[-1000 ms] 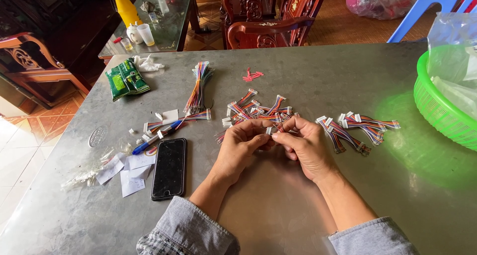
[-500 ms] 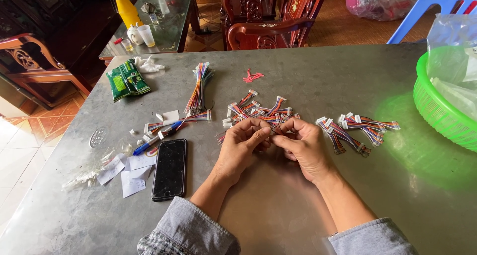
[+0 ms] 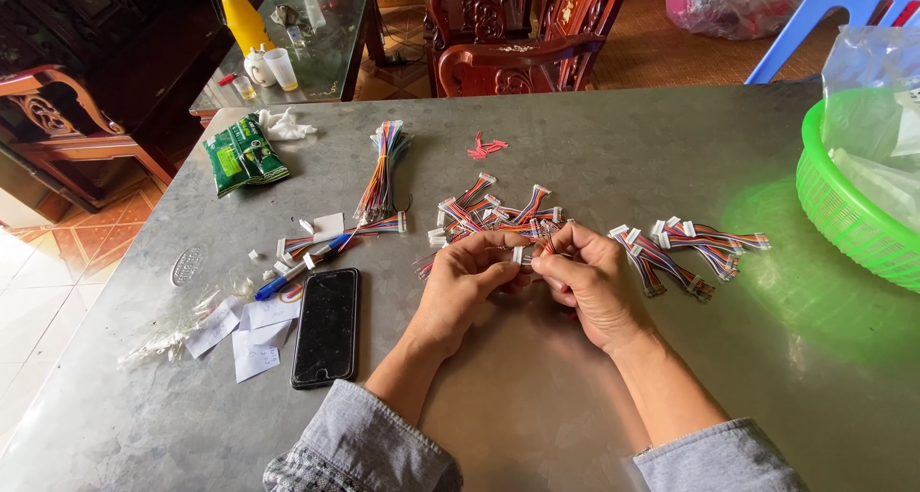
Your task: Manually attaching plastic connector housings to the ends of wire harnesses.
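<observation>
- Grey metal tabletop (image 3: 537,396): work surface, dull and scratched, bearing all items below.
- Left hand (image 3: 460,281): fingers curled inward, thumb and forefinger pinched shut on a short multicoloured wire harness with a white plastic connector (image 3: 518,254); harness held just above the tabletop, between the two hands, at the near edge of the loose pile.
- Right hand (image 3: 589,276): fingertips closed on the same harness from the opposite side, touching the left hand's fingertips.
- Loose pile of multicoloured wire harnesses with white connectors (image 3: 489,209): lay just beyond the hands.
- Second, smaller group of like harnesses (image 3: 685,248): lay just right of the right hand.
- Long bundle of multicoloured wires (image 3: 380,171): lay left of the pile, apart from it.
- Bright green plastic basket (image 3: 843,214): stood at the right edge; held crumpled clear plastic bags (image 3: 877,99); further contents could not be told.
- Black smartphone (image 3: 327,325): lay face up, left of the left forearm.
- Blue pen (image 3: 299,269), white paper slips (image 3: 254,329): beside the phone.
- Green foil packet (image 3: 241,155): lay at the far left.
</observation>
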